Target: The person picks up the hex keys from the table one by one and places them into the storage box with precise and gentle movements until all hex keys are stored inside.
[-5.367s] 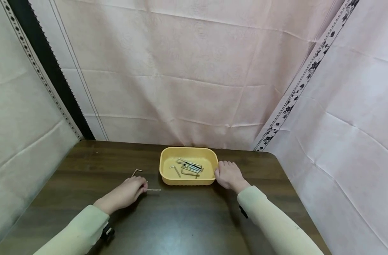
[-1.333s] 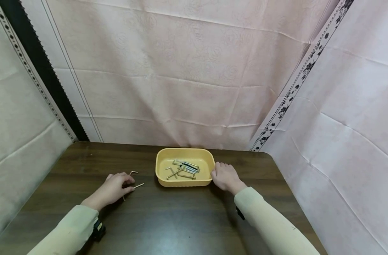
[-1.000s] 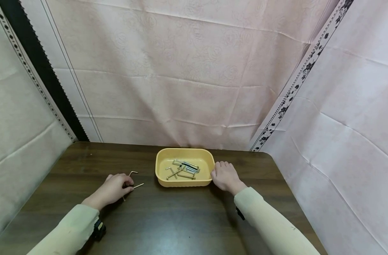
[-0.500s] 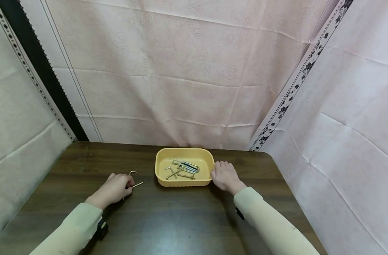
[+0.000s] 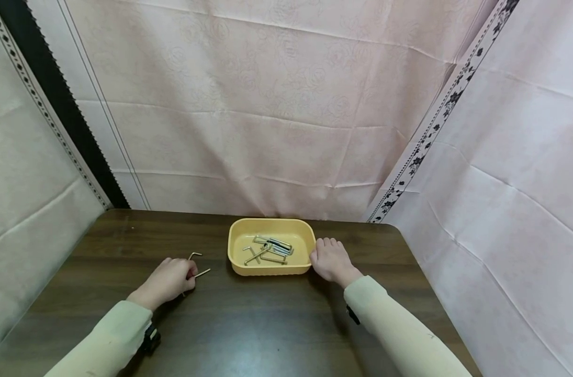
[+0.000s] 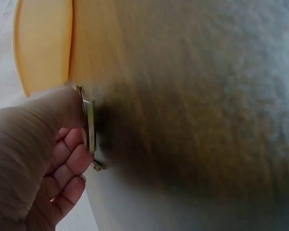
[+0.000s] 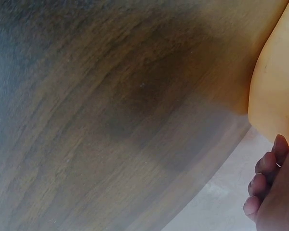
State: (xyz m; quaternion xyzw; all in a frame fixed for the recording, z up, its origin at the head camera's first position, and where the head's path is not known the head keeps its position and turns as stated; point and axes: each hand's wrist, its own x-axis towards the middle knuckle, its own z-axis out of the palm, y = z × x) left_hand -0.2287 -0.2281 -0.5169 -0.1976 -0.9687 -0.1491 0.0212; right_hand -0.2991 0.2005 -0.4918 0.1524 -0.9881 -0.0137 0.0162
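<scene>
My left hand (image 5: 169, 280) pinches an L-shaped hex key (image 5: 203, 273) between thumb and fingertips, low over the brown table. In the left wrist view the gold-coloured hex key (image 6: 91, 127) lies against the fingers, partly hidden by the thumb. Just beyond the fingers another bent hex key (image 5: 197, 254) shows, its lower part covered by the hand. A yellow plastic basket (image 5: 269, 271) stands at the centre back, with several gold and silver hex keys (image 5: 280, 250) piled inside. My right hand (image 5: 332, 260) grips the basket's right side, its thumb hidden in the head view.
The brown wooden table (image 5: 248, 324) has rounded far corners. A pale cloth (image 5: 267, 115) hangs behind it, with more cloth at the left and right sides. The basket is right of the left hand.
Since the oldest frame a long gold hex key has been added to the basket, and my left hand has shifted left. In the last second its fingers have closed on a hex key. The right hand stays.
</scene>
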